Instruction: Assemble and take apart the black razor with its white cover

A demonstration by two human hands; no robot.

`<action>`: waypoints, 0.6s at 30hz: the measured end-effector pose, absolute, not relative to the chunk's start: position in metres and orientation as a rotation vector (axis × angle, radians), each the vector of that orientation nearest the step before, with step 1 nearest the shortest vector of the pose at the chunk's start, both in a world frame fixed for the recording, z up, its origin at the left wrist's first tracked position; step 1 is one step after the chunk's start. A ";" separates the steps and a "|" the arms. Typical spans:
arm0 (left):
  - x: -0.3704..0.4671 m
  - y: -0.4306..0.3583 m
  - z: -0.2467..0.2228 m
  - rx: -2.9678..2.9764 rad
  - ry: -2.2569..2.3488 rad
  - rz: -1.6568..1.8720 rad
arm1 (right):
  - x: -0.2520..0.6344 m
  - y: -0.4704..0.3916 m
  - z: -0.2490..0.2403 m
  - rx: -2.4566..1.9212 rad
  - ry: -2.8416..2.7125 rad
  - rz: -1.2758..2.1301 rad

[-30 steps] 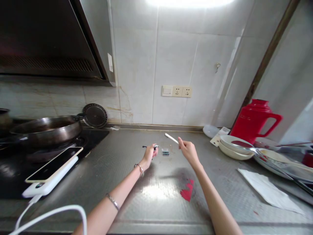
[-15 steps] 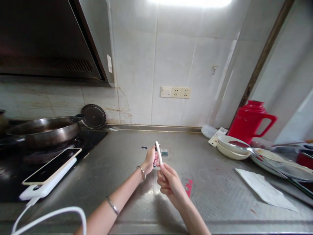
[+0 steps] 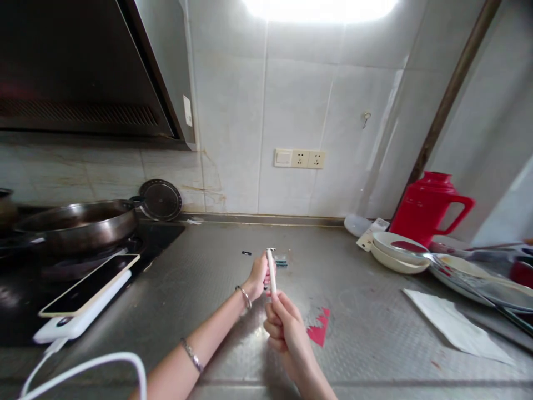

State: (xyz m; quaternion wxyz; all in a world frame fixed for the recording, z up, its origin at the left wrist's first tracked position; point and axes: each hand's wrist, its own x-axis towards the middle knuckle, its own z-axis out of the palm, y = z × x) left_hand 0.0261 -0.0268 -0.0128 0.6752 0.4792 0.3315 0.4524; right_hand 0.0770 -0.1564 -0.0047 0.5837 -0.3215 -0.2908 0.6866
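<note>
My right hand (image 3: 287, 328) pinches the lower end of a slim white stick (image 3: 272, 272), which points up and away from me. Closed just behind the stick is my left hand (image 3: 259, 275), its fingers curled around something mostly hidden; a small dark end shows below them. A thin metallic crosspiece (image 3: 271, 249) shows at the stick's far tip, but I cannot tell which piece it belongs to. A small black piece (image 3: 246, 253) lies on the counter left of my hands. Behind them, to the right, lies a small clear-and-teal packet (image 3: 281, 260).
The metal counter (image 3: 358, 322) bears a torn red patch (image 3: 319, 329). At right are a napkin (image 3: 453, 328), stacked bowls (image 3: 397, 261) and a red thermos jug (image 3: 428, 208). At left, a phone (image 3: 89, 286) rests on a white power bank (image 3: 83, 314), near a pan (image 3: 87, 228).
My right hand and the stick have shifted slightly toward me. The stick's tip now lines up with the crosspiece. My left hand stays nearly in place.
</note>
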 end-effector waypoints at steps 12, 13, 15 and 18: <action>0.026 -0.029 -0.004 0.944 0.825 0.959 | 0.081 -0.157 -0.004 -0.729 -0.656 1.573; 0.026 -0.029 -0.004 0.938 0.823 0.963 | 0.082 -0.158 -0.004 -0.729 -0.658 1.568; 0.027 -0.029 -0.005 0.931 0.813 0.953 | 0.083 -0.157 -0.003 -0.719 -0.662 1.558; 0.029 -0.031 -0.004 0.931 0.803 0.924 | 0.084 -0.155 0.000 -0.693 -0.658 1.564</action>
